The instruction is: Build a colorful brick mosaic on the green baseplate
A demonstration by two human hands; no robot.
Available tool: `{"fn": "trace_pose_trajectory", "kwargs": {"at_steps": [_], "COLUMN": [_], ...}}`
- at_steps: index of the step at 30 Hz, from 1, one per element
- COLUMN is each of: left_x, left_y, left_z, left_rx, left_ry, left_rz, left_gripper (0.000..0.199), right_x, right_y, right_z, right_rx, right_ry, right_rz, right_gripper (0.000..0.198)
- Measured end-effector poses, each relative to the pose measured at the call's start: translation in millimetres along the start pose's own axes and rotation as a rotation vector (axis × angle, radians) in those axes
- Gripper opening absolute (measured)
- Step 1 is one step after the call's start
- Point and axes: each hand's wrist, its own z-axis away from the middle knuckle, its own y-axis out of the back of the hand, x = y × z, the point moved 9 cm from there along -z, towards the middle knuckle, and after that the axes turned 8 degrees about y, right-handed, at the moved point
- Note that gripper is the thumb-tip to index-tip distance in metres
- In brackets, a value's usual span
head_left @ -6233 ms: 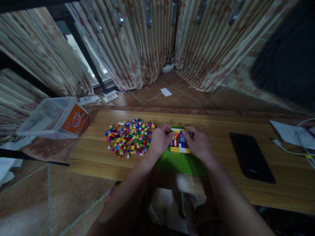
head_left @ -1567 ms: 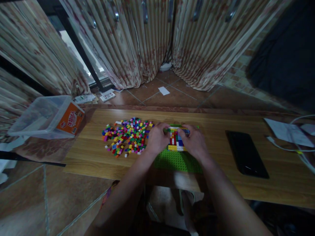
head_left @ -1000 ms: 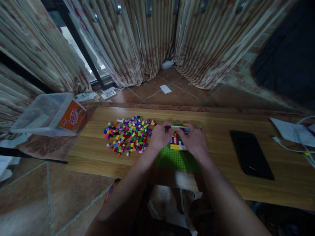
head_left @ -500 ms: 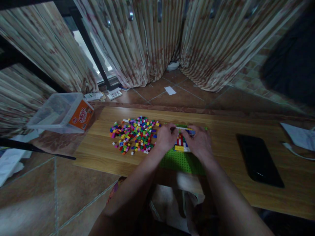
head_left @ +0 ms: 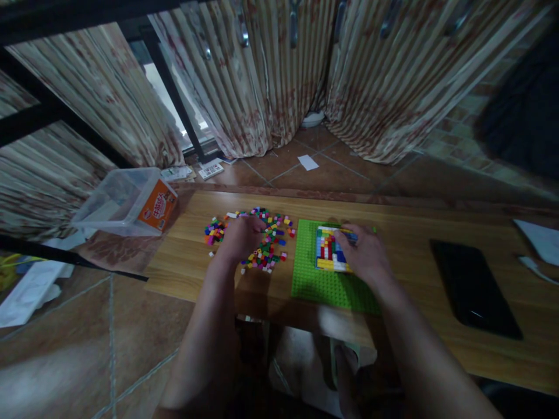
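My left hand is over the pile of small coloured toy bricks on the left of the table. Its fingers are curled together at the bricks, and whatever is between them is hidden. On the green studded baseplate stands a low, roughly rectangular build of bricks, with red, white, blue and yellow pieces. My right hand rests at the build's right side, thumb and fingers closed on its upper right part. That hand covers the right portion of the build.
A wooden table carries everything. To the right lie a black tablet-like slab and a white cable by a pale sheet. A clear plastic bin with an orange label stands off the left end.
My left hand has left the build and moved left to the loose bricks, uncovering the build's left side. My right hand stays at the build. The view has shifted slightly.
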Motion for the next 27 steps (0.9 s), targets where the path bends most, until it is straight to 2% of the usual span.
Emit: {"fn": "trace_pose_trajectory", "kwargs": {"at_steps": [3,9,13,16,19,23,25,27], "left_x": [-5.2,2.2,7.5,15.7,30.6,49.3,58.1,66.4], "left_y": [-1.8,-9.7,-7.3,-5.7,-8.6,-26.3,-38.1,-47.5], "left_z": [3.5,6.4,7.8,8.6,9.6,12.4,14.6,16.8], "left_rx": [-0.029,-0.009,-0.005,-0.015,-0.013,-0.089,-0.144,-0.178], "left_ry": [0.017,-0.01,-0.016,-0.045,-0.127,-0.174,-0.178,-0.182], "left_rz": [-0.112,-0.221,-0.201,-0.156,-0.053,0.223,0.353,0.467], "left_gripper": [0.027,0.025,0.025,0.016,0.015,0.01,0.01,0.009], "right_x": [0.8,-0.3,-0.3,0.9,4.0,4.1,0.6,-5.3], "right_y": [0.4,0.9,0.4,0.9,9.7,34.0,39.8,39.6], "right_z": [-0.4,-0.5,-0.1,0.1,0.2,3.4,4.9,5.8], "right_rx": [0.023,0.042,0.038,0.043,0.128,0.344,0.382,0.364], "right_ry": [0.002,0.034,0.035,0.009,-0.038,-0.044,-0.024,0.001], "right_rz": [-0.014,-0.024,-0.028,-0.068,-0.177,-0.313,-0.375,-0.449], "right_gripper": [0.04,0.041,0.041,0.043,0.041,0.033,0.028,0.023]}}
